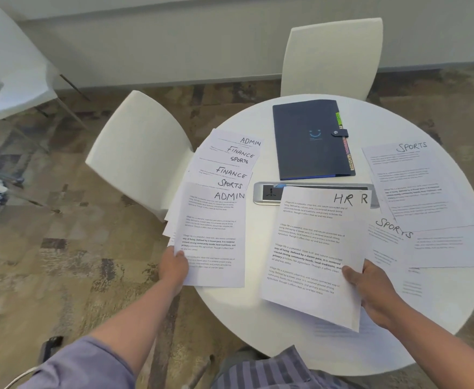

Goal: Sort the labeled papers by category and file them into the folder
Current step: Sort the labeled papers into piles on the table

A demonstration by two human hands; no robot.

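The left hand [174,266] gripped the lower left corner of a fanned stack of papers [216,209] at nine o'clock on the round white desk [258,318], its top sheet marked ADMIN, with FINANCE, SPORTS and ADMIN headings peeking out behind. The right hand [370,287] pinched the lower right edge of the HR sheets [314,248] near the middle, thumb on top; a second R showing beside the heading suggested at least two pages held together. The dark blue folder [311,138] lay snapped shut at twelve o'clock, coloured tabs along its right edge. Two SPORTS sheets [415,186] rested at three o'clock, overlapping each other. A silver power-socket panel [266,193] sat just below the folder, partly under the HR pages.

The fanned stack overhung the desk edge on its left side, so a slackened grip could have spilled it to the carpet. The HR pages, held at one edge only, might have slid apart or landed on the SPORTS pile, muddling categories.
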